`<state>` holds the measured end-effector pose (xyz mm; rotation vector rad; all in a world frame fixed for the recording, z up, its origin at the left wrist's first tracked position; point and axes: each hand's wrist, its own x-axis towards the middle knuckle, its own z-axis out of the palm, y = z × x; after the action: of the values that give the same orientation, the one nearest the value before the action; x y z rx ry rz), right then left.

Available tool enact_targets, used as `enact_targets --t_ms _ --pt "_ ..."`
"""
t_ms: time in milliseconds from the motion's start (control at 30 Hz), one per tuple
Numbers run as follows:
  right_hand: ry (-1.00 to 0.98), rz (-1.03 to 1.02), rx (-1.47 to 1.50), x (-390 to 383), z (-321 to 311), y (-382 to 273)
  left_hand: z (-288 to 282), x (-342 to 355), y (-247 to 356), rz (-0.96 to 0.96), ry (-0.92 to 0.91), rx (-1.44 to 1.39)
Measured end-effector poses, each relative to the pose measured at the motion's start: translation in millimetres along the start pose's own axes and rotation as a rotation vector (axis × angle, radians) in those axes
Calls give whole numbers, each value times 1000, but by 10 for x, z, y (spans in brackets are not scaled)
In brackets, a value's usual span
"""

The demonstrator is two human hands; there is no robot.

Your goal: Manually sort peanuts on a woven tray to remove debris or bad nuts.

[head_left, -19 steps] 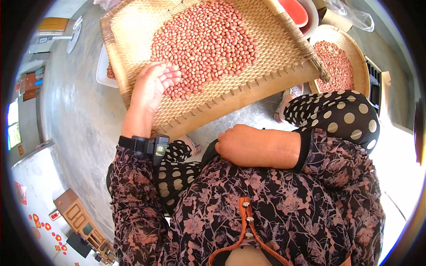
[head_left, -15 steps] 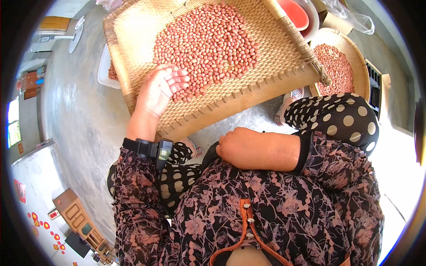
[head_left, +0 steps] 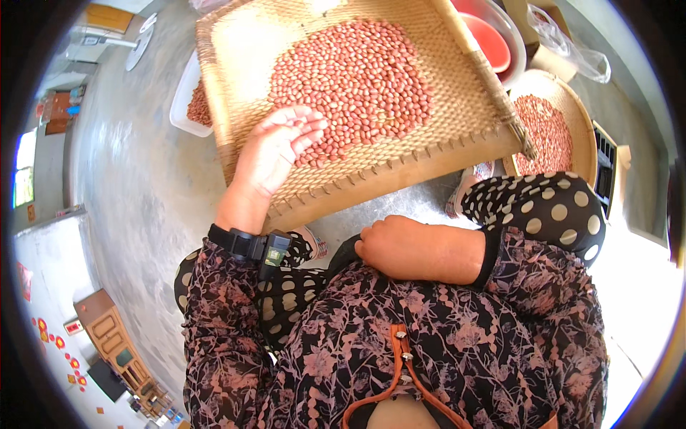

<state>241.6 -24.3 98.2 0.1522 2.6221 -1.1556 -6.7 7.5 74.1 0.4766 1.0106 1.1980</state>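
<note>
A large woven bamboo tray (head_left: 232,79), raised at its rims, holds a broad spread of reddish-skinned peanuts (head_left: 350,79). My left hand (head_left: 279,150) is palm-up at the lower left of the spread, fingers loosely curved and apart among or just over the nearest peanuts, with nothing visible in the palm; a black strapped device (head_left: 257,247) is on that wrist. My right hand (head_left: 393,243) is curled closed at my lap, below the tray's front edge, beside dark fabric; whatever it might hold is hidden.
Behind the tray's right corner sit a round basket (head_left: 579,132) of peanuts and a basin (head_left: 511,36) with a red bowl (head_left: 486,43). A white container (head_left: 182,107) of peanuts is at left, cardboard (head_left: 561,68) and a dark slotted object (head_left: 604,171) at right.
The view has shifted, so the tray appears farther right. My left hand has moved slightly right along the near peanuts, its fingers still curved. My right hand stays curled at my lap.
</note>
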Motion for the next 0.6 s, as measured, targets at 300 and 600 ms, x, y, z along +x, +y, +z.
enact_targets --t_ms 300,600 --pt "18 24 -65 -20 46 -235 151 -770 504 -514 -143 692" --pt "-23 -28 -65 -7 66 -317 -1181 -659 1872 240 840 483"
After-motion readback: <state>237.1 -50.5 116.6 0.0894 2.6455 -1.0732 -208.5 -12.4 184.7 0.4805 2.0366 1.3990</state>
